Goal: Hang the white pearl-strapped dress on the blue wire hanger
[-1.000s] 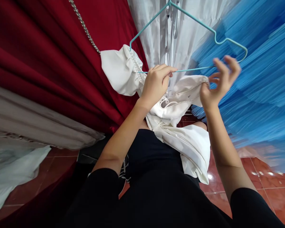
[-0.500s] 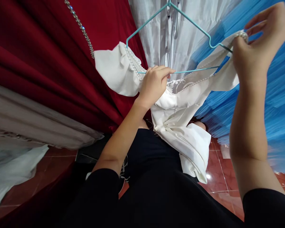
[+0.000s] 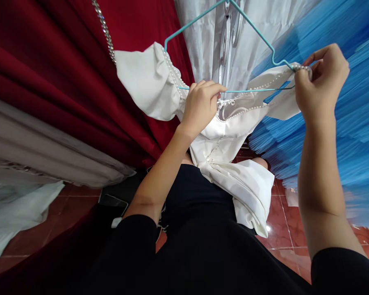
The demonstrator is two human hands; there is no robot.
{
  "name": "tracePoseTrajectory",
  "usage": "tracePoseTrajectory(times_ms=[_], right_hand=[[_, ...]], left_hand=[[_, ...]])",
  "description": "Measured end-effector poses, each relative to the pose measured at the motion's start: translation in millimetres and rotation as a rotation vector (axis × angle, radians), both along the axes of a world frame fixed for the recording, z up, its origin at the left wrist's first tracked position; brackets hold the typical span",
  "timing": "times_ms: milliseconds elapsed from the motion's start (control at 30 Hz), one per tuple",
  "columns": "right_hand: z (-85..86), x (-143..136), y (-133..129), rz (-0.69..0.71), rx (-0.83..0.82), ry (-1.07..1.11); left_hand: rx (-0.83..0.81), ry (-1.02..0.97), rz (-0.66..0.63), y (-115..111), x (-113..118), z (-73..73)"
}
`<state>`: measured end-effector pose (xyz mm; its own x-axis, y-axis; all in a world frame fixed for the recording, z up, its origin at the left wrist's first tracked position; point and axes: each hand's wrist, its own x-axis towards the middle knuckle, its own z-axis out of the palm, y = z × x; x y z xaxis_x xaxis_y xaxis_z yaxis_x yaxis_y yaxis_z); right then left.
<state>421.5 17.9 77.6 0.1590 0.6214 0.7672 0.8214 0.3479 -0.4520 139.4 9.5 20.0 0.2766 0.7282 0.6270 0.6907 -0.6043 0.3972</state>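
A white dress point(image 3: 224, 149) with pearl-trimmed edges hangs on a thin turquoise wire hanger point(image 3: 197, 19), its skirt bunched over my lap. My left hand point(image 3: 202, 102) is closed around the hanger's bottom bar at the neckline, hiding part of both. At the hanger's right end, my right hand point(image 3: 321, 80) pinches the pearl edge of the right-hand sleeve point(image 3: 284, 102) between thumb and fingers. The other puffed sleeve point(image 3: 149, 82) sits over the hanger's left end.
Red fabric point(image 3: 135, 24) hangs at the left, with a beaded strand point(image 3: 106, 32) in front. White fabric point(image 3: 197, 49) hangs behind the hanger and blue tulle point(image 3: 356, 135) at the right. Red tiles point(image 3: 283, 217) form the floor. A dark object point(image 3: 113, 196) lies by my left elbow.
My right hand has moved down and left, bringing the sleeve's pearl edge to the hanger's right end. The left-hand sleeve sits slightly higher. My left hand keeps its grip.
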Motion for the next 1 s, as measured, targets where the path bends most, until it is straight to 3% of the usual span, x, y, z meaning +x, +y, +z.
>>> tracePoseTrajectory(times_ms=[200, 333, 467, 600, 800, 900, 1000], right_hand=[[-4.0, 14.5, -12.2, 0.036, -0.041, -0.105], [9.4, -0.6, -11.0, -0.032, 0.030, -0.030], [20.4, -17.0, -2.7, 0.096, 0.162, 0.054], [9.3, -13.6, 0.7, 0.130, 0.073, 0.055], [-16.9, 3.0, -17.6, 0.043, -0.124, -0.027], [-18.5, 2.2, -25.7, 0.016, -0.129, 0.004], [-10.4, -3.4, -22.2, 0.080, -0.069, 0.083]], left_hand=[[0.035, -0.044, -0.034, -2.8, 1.4, -5.0], [0.046, -0.070, -0.122, -2.9, -0.1, -3.1], [0.018, -0.054, -0.202, 1.4, -4.0, 1.2], [0.020, -0.056, -0.164, 5.5, -7.6, 1.5], [0.041, -0.065, -0.113, 8.8, -11.5, -2.6], [0.055, -0.077, -0.129, 8.7, -11.3, -3.4], [0.044, -0.052, -0.157, 6.0, -8.9, -1.8]])
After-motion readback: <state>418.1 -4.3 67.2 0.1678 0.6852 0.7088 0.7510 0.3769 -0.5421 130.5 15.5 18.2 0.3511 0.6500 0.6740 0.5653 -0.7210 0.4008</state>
